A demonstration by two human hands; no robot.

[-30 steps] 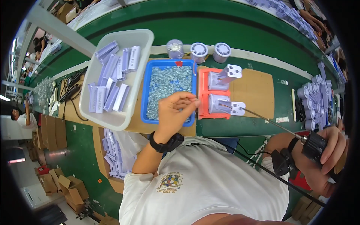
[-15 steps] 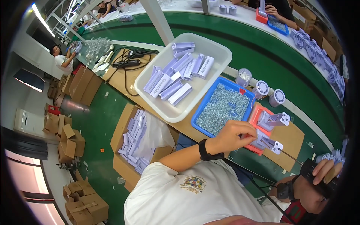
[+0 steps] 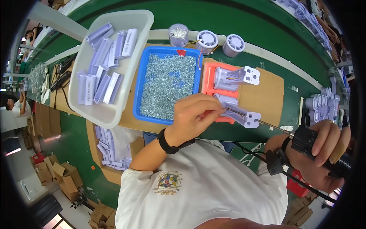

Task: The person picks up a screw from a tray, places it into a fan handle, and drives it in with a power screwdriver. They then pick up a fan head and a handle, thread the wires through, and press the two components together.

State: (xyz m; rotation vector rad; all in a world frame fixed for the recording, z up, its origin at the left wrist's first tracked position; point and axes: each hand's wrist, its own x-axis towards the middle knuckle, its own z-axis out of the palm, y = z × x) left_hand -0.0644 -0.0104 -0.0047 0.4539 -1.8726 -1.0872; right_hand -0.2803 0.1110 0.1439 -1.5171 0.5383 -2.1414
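My left hand (image 3: 196,112) is pinched at the tip of a long screwdriver bit, fingers closed on something small that I cannot make out, right by a grey plastic part (image 3: 241,113) lying in the orange jig (image 3: 209,82). My right hand (image 3: 327,147) grips a black electric screwdriver (image 3: 309,139) whose thin shaft reaches left to that part. A second grey part (image 3: 236,76) sits in the jig's upper slot. The blue tray (image 3: 139,89) full of small silver screws lies just left of the jig.
A white bin (image 3: 126,65) of lavender flat boxes stands at the left. Three wire spools (image 3: 206,40) line the far edge of the cardboard mat. Grey cylinders (image 3: 318,103) pile at the right. More lavender boxes (image 3: 110,149) lie in a lower carton; cardboard boxes on the floor.
The view swung back from the left. My left hand stays at the jig, pinching at the bit tip; my right hand with the screwdriver has come closer into view.
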